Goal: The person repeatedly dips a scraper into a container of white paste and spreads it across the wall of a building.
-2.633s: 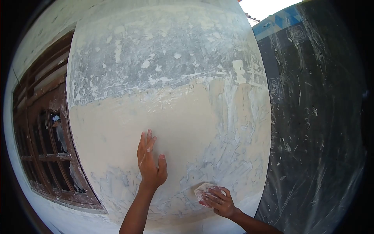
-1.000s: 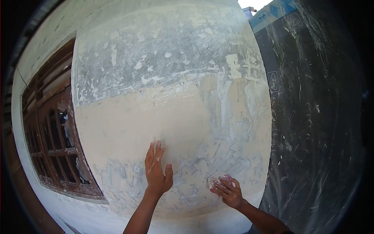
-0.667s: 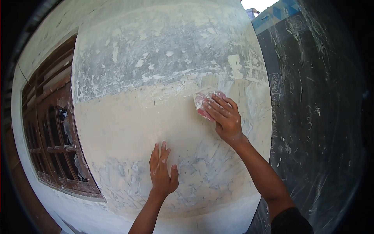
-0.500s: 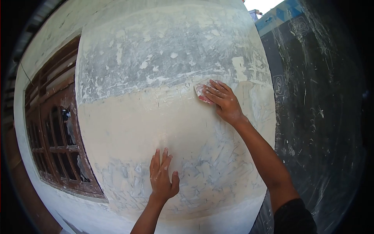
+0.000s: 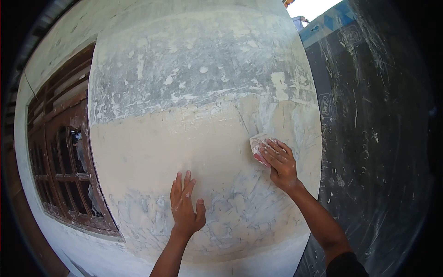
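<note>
My right hand (image 5: 282, 167) is closed on a flat putty scraper (image 5: 259, 146), reddish and smeared with white, pressed close to the wall (image 5: 152, 152). Its fingers lie over the scraper and hide part of it. Around it runs a band of smooth cream putty with a few wet, shiny streaks. Lower and to the left, my left hand (image 5: 185, 203) holds nothing, its fingers spread at the wall near the lower edge of the smooth band. White smears show on the fingers of both hands.
A brown wooden window (image 5: 69, 157) with barred panes is set into the wall at left. Rough grey, patchy plaster (image 5: 184, 69) spans the wall above the putty. A dark, scuffed panel (image 5: 369, 138) stands along the right side.
My right hand has moved down and slightly right with the scraper, leaving a fresh streak above it. My left hand has shifted slightly left in the view.
</note>
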Available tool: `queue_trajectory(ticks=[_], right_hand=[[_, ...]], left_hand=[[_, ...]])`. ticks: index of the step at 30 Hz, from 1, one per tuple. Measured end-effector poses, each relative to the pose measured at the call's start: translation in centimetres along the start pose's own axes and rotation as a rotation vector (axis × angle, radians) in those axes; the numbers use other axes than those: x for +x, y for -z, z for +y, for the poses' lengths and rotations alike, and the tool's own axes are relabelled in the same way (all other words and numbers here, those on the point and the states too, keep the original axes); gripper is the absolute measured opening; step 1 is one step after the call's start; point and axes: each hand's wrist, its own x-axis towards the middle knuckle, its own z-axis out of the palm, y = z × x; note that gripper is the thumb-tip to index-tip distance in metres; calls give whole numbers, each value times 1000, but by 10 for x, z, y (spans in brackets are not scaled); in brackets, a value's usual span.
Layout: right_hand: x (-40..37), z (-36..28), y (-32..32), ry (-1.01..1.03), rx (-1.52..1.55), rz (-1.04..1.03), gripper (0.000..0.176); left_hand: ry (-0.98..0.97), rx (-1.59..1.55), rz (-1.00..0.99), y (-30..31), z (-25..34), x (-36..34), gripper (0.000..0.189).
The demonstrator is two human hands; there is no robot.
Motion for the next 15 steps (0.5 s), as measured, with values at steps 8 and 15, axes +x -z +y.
queue_trajectory(ticks=[8, 15], right_hand=[[105, 23, -48, -76, -63, 129, 54], [-65, -73, -36, -291, 210, -38, 54]], left_hand=[[38, -29, 16, -9, 10, 2, 45], [115, -106, -76, 4, 25, -37, 48]])
